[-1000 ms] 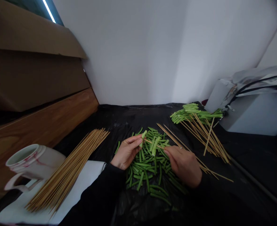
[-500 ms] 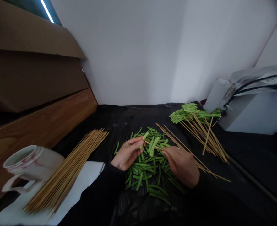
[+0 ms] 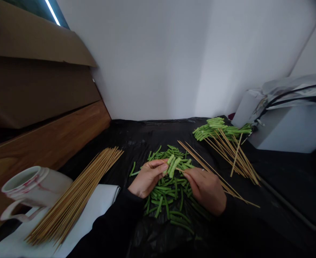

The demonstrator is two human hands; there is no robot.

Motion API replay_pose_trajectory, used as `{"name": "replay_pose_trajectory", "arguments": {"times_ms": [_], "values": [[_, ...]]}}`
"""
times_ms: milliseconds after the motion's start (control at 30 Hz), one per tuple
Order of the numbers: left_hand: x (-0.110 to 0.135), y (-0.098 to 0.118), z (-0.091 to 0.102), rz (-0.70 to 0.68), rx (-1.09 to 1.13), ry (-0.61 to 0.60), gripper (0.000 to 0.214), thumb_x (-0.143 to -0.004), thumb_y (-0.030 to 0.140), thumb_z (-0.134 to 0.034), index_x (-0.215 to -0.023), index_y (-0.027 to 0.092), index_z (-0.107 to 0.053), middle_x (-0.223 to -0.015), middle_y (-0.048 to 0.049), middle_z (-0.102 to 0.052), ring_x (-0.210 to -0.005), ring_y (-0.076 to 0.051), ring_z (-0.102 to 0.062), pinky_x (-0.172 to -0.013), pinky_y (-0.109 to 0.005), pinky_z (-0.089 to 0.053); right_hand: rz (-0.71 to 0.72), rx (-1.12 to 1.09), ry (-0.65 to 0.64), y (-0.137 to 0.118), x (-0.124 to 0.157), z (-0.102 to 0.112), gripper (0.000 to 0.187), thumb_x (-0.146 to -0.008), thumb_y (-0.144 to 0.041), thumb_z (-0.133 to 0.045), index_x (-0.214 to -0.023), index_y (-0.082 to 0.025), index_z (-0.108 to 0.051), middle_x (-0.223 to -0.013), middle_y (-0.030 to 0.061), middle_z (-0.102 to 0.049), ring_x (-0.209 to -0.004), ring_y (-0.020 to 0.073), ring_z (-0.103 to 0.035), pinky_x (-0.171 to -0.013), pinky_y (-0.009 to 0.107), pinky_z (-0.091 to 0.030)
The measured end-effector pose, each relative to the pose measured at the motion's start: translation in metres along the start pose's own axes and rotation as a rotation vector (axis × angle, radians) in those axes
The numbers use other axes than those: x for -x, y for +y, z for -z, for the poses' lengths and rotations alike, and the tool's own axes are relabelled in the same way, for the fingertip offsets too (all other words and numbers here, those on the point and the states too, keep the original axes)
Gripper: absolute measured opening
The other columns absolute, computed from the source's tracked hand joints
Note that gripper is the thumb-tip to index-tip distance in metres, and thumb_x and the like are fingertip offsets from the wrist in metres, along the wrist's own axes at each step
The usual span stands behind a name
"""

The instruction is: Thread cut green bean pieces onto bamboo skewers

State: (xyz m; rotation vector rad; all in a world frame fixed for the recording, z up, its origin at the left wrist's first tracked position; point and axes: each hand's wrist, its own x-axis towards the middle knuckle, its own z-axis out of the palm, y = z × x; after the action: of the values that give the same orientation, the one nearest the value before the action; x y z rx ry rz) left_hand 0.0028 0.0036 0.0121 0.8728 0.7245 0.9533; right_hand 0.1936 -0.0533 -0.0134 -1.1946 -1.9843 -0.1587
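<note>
My right hand (image 3: 207,188) pinches a thin bamboo skewer (image 3: 180,170) that carries several cut green bean pieces (image 3: 175,165) side by side. My left hand (image 3: 149,176) is closed at the skewer's other end, thumb and fingers on the leftmost bean piece (image 3: 170,159). Under both hands spreads a loose pile of cut green beans (image 3: 160,202) on black plastic sheeting (image 3: 147,134). Part of that pile is hidden by my hands. Just beyond my right hand lie a few bare skewers (image 3: 201,161).
At the left, a large bundle of skewers (image 3: 77,193) rests on a white sheet (image 3: 106,195) beside a white mug (image 3: 37,186). Filled bean skewers (image 3: 214,127) are stacked at the back right, near a white box (image 3: 289,125). A cardboard box (image 3: 39,86) stands at the left.
The leftmost bean piece, held apart near the skewer's tip before, now sits on the skewer close against the others. My left hand has shifted slightly right with it.
</note>
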Motion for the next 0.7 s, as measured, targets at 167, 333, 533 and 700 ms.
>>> {"name": "replay_pose_trajectory", "arguments": {"times_ms": [167, 333, 533, 700], "values": [[0.0010, 0.0004, -0.0004, 0.016, -0.028, 0.028, 0.014, -0.063, 0.022, -0.081, -0.074, 0.014, -0.074, -0.106, -0.0068, -0.068, -0.083, -0.013, -0.062, -0.076, -0.026, -0.047, -0.006, -0.005, 0.002, 0.0005, 0.0004, -0.0009, 0.019, -0.094, -0.017, -0.042, -0.089, -0.018, -0.060, -0.079, 0.0037, -0.065, -0.074, 0.0139, -0.061, -0.070, 0.027, -0.043], [0.0029, 0.0013, -0.0023, -0.006, -0.102, 0.059, 0.021, -0.064, 0.024, -0.081, -0.081, 0.015, -0.073, -0.086, -0.0033, -0.068, -0.074, -0.011, -0.059, -0.069, -0.024, -0.046, -0.007, -0.004, 0.003, -0.0028, -0.0023, -0.0008, 0.018, -0.094, -0.017, -0.043, -0.091, -0.017, -0.061, -0.080, 0.0039, -0.065, -0.077, 0.0138, -0.062, -0.072, 0.026, -0.044], [0.0024, 0.0009, -0.0041, -0.085, -0.201, 0.058, 0.018, -0.066, 0.025, -0.079, -0.076, 0.014, -0.069, -0.071, -0.0013, -0.065, -0.061, -0.009, -0.053, -0.061, -0.021, -0.039, 0.004, 0.027, -0.003, -0.0028, -0.0028, -0.0006, 0.017, -0.094, -0.020, -0.044, -0.102, -0.017, -0.059, -0.087, 0.0045, -0.067, -0.080, 0.0142, -0.063, -0.074, 0.026, -0.044], [0.0016, 0.0016, -0.0042, -0.139, -0.195, 0.082, 0.018, -0.064, 0.025, -0.080, -0.074, 0.013, -0.069, -0.071, -0.0028, -0.066, -0.065, -0.011, -0.055, -0.065, -0.023, -0.039, -0.006, -0.005, -0.028, -0.0031, -0.0023, 0.0006, 0.020, -0.095, -0.019, -0.040, -0.089, -0.018, -0.059, -0.078, 0.0034, -0.065, -0.073, 0.0136, -0.062, -0.069, 0.026, -0.044]]}}
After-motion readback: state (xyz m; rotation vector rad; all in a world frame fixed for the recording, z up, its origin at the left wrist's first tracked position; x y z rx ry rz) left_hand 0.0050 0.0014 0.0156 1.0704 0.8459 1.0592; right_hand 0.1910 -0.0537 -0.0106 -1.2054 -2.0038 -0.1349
